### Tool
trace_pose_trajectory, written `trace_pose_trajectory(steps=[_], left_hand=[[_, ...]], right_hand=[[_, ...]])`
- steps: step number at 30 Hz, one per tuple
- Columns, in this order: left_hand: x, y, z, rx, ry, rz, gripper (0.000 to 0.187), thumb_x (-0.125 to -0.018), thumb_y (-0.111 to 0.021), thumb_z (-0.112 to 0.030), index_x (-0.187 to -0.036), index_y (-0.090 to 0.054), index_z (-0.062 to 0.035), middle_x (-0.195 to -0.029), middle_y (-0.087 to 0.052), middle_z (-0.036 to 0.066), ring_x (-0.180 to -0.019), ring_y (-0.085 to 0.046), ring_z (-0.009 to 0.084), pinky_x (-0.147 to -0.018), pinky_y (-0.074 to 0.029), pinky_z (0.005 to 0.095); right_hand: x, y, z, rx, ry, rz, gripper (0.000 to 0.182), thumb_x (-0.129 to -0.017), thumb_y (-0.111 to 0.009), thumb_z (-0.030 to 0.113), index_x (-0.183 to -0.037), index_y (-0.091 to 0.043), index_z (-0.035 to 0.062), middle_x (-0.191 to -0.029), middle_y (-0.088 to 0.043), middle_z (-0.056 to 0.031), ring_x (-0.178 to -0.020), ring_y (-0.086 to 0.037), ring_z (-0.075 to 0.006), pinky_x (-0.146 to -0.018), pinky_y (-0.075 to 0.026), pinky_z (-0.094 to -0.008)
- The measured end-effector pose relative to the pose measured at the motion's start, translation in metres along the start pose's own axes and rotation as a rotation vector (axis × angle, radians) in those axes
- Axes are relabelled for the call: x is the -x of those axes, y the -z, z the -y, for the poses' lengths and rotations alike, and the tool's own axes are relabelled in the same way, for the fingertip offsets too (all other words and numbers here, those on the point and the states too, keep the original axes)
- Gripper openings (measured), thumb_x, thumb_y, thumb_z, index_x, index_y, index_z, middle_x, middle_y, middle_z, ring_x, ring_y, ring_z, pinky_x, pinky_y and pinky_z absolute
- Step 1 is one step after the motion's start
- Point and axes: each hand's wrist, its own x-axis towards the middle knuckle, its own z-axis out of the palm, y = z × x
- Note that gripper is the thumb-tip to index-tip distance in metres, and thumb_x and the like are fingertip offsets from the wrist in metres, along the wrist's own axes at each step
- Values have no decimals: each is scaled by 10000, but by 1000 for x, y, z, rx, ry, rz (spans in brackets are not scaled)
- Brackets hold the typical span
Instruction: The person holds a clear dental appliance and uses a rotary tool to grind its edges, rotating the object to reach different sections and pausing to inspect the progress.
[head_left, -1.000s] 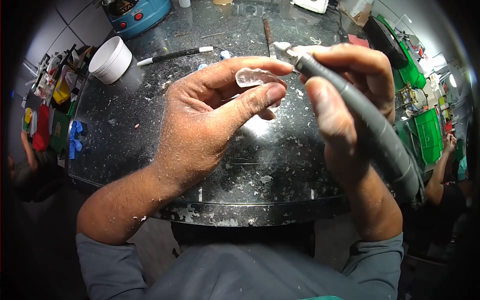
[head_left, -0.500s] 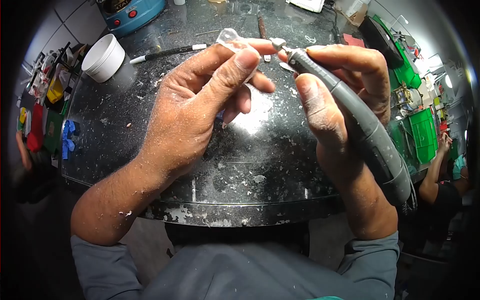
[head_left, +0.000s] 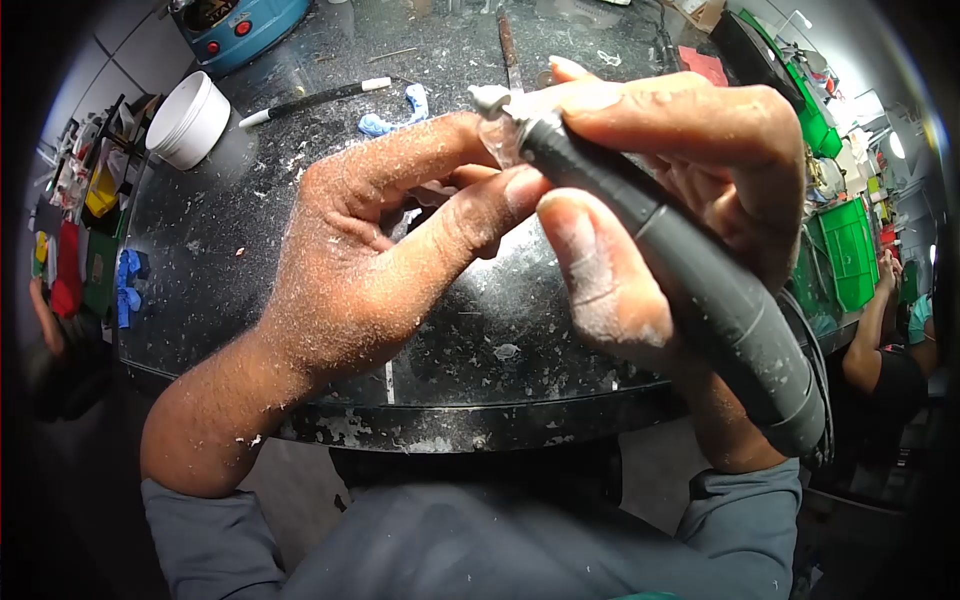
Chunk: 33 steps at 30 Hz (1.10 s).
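Dust covers my left hand (head_left: 370,240), whose thumb and fingers pinch a small clear plastic piece (head_left: 500,140). Much of that piece is hidden by the fingers and the tool. My right hand (head_left: 690,170) is wrapped round a dark grey rotary handpiece (head_left: 700,260) that slants from upper left to lower right. Its pale tip (head_left: 490,97) lies at the upper edge of the clear piece; whether they touch I cannot tell. The two hands are close together above the dusty black table (head_left: 480,350).
A white tub (head_left: 190,122), a black-and-white marker (head_left: 315,102), a blue curved piece (head_left: 395,118) and a brown-handled tool (head_left: 508,50) are on the table. A blue machine (head_left: 245,30) stands at the back left, a green bin (head_left: 850,255) at right. Another person's arm (head_left: 870,330) shows far right.
My hands have come closer together. The handpiece has moved left, its tip now by the clear piece, which has turned and dropped lower. The blue curved piece has come into view behind my left hand.
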Motion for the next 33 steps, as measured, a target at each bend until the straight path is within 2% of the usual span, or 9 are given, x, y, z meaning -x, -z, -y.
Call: trace_pose_trajectory(steps=[5,10,11,13,15,19,21,27,33], left_hand=[[-1,2,3,-23,-27,-30,385,-931,-586,-142,-1253,-528,60,-1144,-647,126,-1047,-602,167,-947,-447,310],[0,1,-4,-191,-24,-128,341,-890,-618,-42,-1210,-573,66,-1127,-657,120,-1037,-605,152,-941,-454,306],[0,0,-4,-212,-36,-142,342,-879,-622,-20,-1207,-576,66,-1126,-658,118,-1036,-605,150,-941,-454,305],[0,3,0,-236,-43,-164,345,-861,-621,17,-1202,-587,57,-1130,-658,121,-1035,-607,151,-950,-451,312],[-1,5,1,-418,-170,-188,320,-857,-605,35,-1178,-608,43,-1121,-657,117,-1016,-609,142,-915,-459,290],[-1,3,-1,-412,-100,-235,293,-848,-606,44,-1141,-627,37,-1095,-657,110,-991,-608,133,-865,-461,258],[-3,8,3,-523,-262,-193,271,-845,-613,41,-1114,-638,32,-1051,-656,93,-910,-595,108,-774,-451,222],[-6,6,4,-542,-355,-235,278,-828,-632,49,-1104,-651,16,-977,-653,71,-767,-527,75,-641,-402,201],[-6,3,1,-570,-343,-266,286,-808,-644,54,-1090,-660,14,-909,-647,58,-726,-511,82,-622,-397,210]], right_hand=[[0,-5,5,-58,-26,4,426,-758,-742,72,-1091,-479,28,-964,-652,-149,-981,-656,-276,-1056,-333,-565],[0,-5,6,-17,-76,-47,406,-772,-747,113,-1078,-487,57,-969,-655,-146,-994,-658,-294,-1077,-303,-561],[-1,-8,7,-16,-74,-45,406,-772,-747,113,-1078,-487,57,-969,-655,-146,-994,-658,-294,-1077,-303,-561],[-2,-16,10,-120,-97,-248,355,-623,-774,45,-949,-637,9,-845,-683,-63,-822,-679,-149,-1023,-386,-466],[-1,-15,8,-114,-90,-253,354,-628,-773,42,-952,-637,7,-853,-682,-61,-851,-681,-152,-1039,-369,-473],[-1,-15,7,-75,-86,-237,337,-628,-769,38,-941,-649,10,-866,-684,-66,-865,-682,-164,-1028,-381,-481],[-2,-16,6,-74,-64,-210,325,-628,-766,35,-933,-656,13,-865,-682,-72,-851,-680,-169,-1010,-402,-483],[-2,-18,7,-89,-58,-238,295,-641,-743,3,-919,-645,24,-847,-686,-62,-887,-688,-182,-1005,-414,-491],[-2,-17,6,-96,-78,-302,276,-652,-770,25,-901,-651,41,-851,-684,-66,-878,-695,-196,-1001,-416,-512]])
